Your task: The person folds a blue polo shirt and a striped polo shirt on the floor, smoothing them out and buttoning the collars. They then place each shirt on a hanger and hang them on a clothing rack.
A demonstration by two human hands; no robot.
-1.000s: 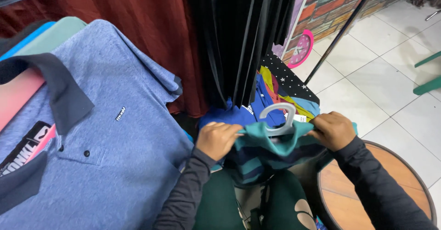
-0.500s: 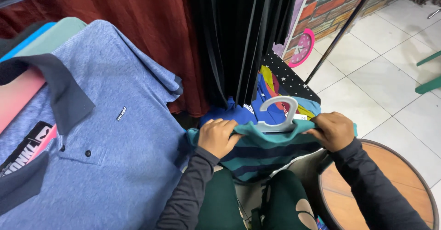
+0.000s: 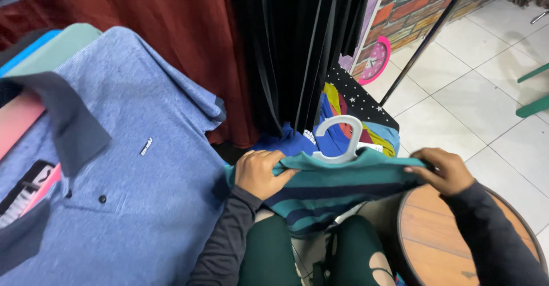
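A teal shirt with dark blue stripes (image 3: 337, 186) hangs on a white plastic hanger (image 3: 338, 140) whose hook sticks up above it. My left hand (image 3: 258, 173) grips the shirt's left shoulder. My right hand (image 3: 446, 170) pinches its right shoulder, so the garment is stretched wide between them. Both forearms wear dark long sleeves. The shirt's lower part drapes over my green-clad legs (image 3: 311, 252).
A blue polo shirt with a dark collar (image 3: 123, 177) hangs at the left. Black drapes (image 3: 297, 46) and red cloth (image 3: 171, 29) hang behind. Colourful folded garments (image 3: 360, 117) lie past the hanger. A round wooden stool (image 3: 446, 237) stands at lower right on the white tiled floor (image 3: 474, 103).
My hands have moved apart, the right one shifting right, spreading the striped shirt wider on the hanger.
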